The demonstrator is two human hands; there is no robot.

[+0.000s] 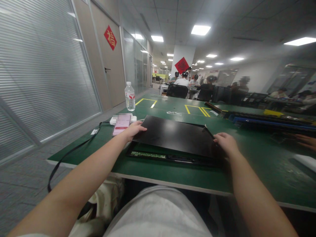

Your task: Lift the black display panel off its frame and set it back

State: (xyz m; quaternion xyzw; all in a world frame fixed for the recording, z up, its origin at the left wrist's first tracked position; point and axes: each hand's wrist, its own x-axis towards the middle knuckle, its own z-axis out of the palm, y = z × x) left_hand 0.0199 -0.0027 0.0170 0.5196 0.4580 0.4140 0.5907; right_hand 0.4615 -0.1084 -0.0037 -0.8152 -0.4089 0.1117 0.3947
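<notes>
A flat black panel [175, 135] lies tilted over a black frame with a green circuit strip [148, 154] along its near edge. My left hand [133, 129] grips the panel's left edge, fingers curled over it. My right hand [225, 143] holds the panel's right edge, fingers closed round it. Both forearms reach in from the bottom of the head view.
The green table [259, 171] carries a phone [121, 124] on a white charger with a black cable [71, 153], and a water bottle [129, 96] behind. Yellow tape marks [197, 110] lie farther back. Dark trays [269, 119] sit at right; another person's hand [306, 141] shows at the right edge. Several people sit beyond.
</notes>
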